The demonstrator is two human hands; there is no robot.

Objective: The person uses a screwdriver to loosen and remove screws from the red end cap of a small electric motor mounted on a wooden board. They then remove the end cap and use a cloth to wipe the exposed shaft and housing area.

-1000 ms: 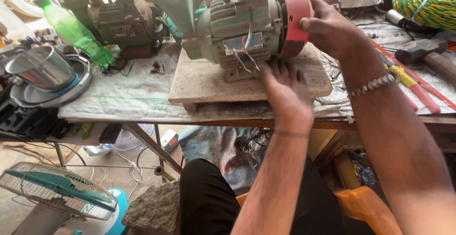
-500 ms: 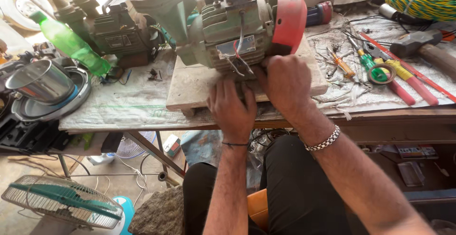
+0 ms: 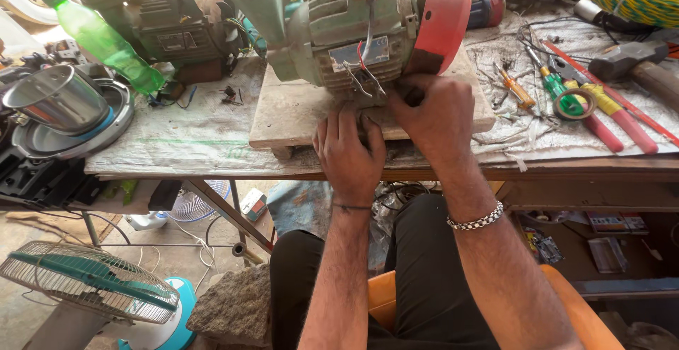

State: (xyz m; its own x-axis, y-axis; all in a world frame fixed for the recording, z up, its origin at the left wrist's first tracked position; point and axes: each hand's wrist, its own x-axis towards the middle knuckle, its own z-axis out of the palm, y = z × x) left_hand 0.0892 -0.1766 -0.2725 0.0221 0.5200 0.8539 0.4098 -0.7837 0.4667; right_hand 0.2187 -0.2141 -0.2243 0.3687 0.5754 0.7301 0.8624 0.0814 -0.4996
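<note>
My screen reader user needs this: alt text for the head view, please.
Both hands, left hand and right hand, work at the base of a green electric motor with a red end cover, on a wooden board; screwdrivers lie alongside.

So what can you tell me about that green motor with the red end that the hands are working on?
The green motor is a worn, ribbed metal body lying on its side on a wooden board on the bench. A red cap covers its right end, and a green pump-like casting joins its left. Loose red and white wires hang from its front beside a small plate. Both hands, left hand and right hand, press at its base.
</note>
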